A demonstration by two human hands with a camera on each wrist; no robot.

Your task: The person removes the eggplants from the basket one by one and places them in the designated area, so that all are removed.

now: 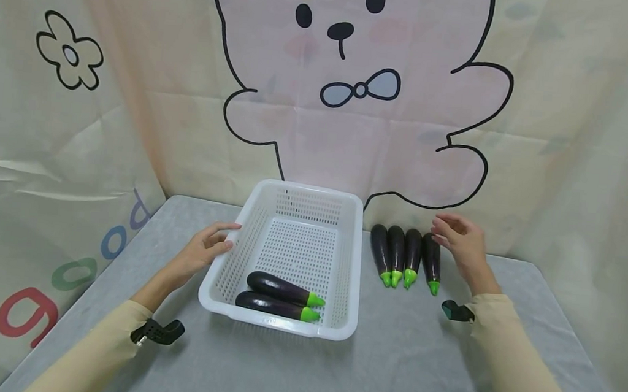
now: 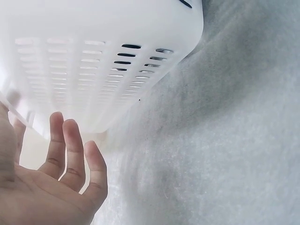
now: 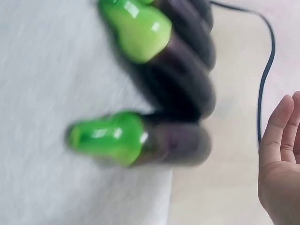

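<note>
My left hand (image 1: 206, 250) is at the left rim of a white plastic basket (image 1: 351, 254), its index finger and thumb touching the rim. In the left wrist view three loosely bent fingers (image 2: 75, 154) of that hand stand outside the basket's slotted wall (image 2: 70, 61). Two dark purple eggplants (image 1: 279, 287) with green stems lie side by side at the basket's near end. My right hand (image 1: 462, 244) hovers at the far end of the rightmost eggplant (image 1: 431, 260), fingers relaxed and holding nothing. In the right wrist view that eggplant (image 3: 173, 143) lies left of the hand (image 3: 283, 173).
Several eggplants (image 1: 395, 255) lie in a row right of the basket, stems toward me. A grey cloth covers the table (image 1: 400, 363). Behind its far edge hangs a curtain (image 1: 330, 136) with a bear drawing. Each wrist wears a dark band (image 1: 158, 331).
</note>
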